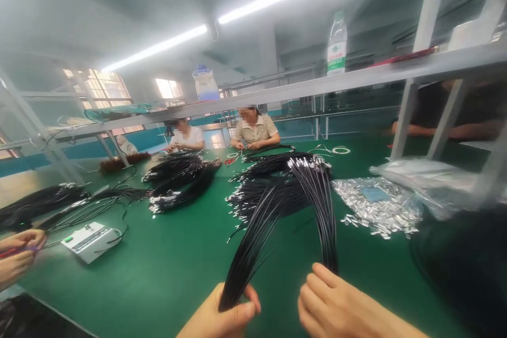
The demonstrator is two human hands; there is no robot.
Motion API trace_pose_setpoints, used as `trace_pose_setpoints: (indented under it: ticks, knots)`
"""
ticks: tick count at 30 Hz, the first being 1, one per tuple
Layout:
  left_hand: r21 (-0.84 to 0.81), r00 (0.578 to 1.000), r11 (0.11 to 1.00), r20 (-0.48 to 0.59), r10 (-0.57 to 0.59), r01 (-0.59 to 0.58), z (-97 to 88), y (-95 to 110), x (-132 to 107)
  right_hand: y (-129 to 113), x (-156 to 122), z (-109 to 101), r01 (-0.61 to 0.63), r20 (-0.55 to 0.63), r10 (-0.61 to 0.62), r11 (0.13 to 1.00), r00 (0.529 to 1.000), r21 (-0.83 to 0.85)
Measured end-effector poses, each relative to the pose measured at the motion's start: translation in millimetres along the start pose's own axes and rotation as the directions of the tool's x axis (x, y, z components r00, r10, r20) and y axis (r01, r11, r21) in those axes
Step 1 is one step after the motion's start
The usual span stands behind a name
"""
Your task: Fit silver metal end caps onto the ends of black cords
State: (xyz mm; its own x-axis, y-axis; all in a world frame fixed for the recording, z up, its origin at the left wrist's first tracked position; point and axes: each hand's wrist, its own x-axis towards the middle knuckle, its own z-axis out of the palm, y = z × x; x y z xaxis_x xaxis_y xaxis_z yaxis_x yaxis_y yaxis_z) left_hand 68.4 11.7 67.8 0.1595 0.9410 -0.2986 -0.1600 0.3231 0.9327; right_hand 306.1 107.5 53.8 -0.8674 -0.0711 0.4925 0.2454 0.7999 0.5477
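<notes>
My left hand is closed around a bundle of thin black cables, which fans out upward and away. Fingers curled, my right hand grips a second length of black cables whose silver-tipped ends lie on the pile behind. Whether both lengths belong to one bundle, I cannot tell. Beyond my hands, a heap of black cables with shiny metal tips rests on the green table. Right of it, a clear bag of small silver metal pieces lies with some pieces spilled out.
More black cable bundles lie at left. A white box with a wire stands near a co-worker's hands. Two people sit across the table. A raised shelf holds a water bottle and a jug.
</notes>
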Motion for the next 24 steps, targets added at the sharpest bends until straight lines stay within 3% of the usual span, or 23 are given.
trace_pose_setpoints:
  ticks: [4,9,11,14,20,22,24]
  knots:
    - [0.039,0.996,0.999,-0.088,-0.014,0.018,-17.6,-5.6,6.5,-5.1,-3.2,14.4,-0.01,0.032,0.008,0.997,0.999,0.077]
    - [-0.039,0.965,0.999,-0.262,-0.003,-0.008,-42.0,-32.8,26.2,-14.5,-20.3,53.5,-0.11,-0.005,0.113,0.972,0.994,0.21]
    - [0.004,0.926,1.0,-0.376,0.027,-0.027,-47.9,-43.8,32.8,-21.4,-28.3,69.7,-0.144,-0.062,0.166,0.953,0.984,0.266]
    - [0.272,0.824,0.962,-0.546,0.153,0.001,-51.5,-51.0,39.9,-32.0,-36.0,84.9,-0.223,-0.136,0.274,0.926,0.952,0.304]
    - [0.574,0.661,0.813,-0.647,0.379,0.095,-50.4,-39.1,54.0,-42.5,-38.0,88.2,-0.392,-0.178,0.431,0.894,0.885,0.216]
    - [0.627,0.637,0.769,-0.645,0.422,0.126,-51.6,-35.5,60.1,-42.4,-38.3,85.6,-0.401,-0.145,0.439,0.887,0.887,0.231]
    - [0.623,0.647,0.769,-0.647,0.404,0.143,-53.7,-34.2,65.5,-41.9,-39.6,83.2,-0.389,-0.122,0.428,0.886,0.895,0.253]
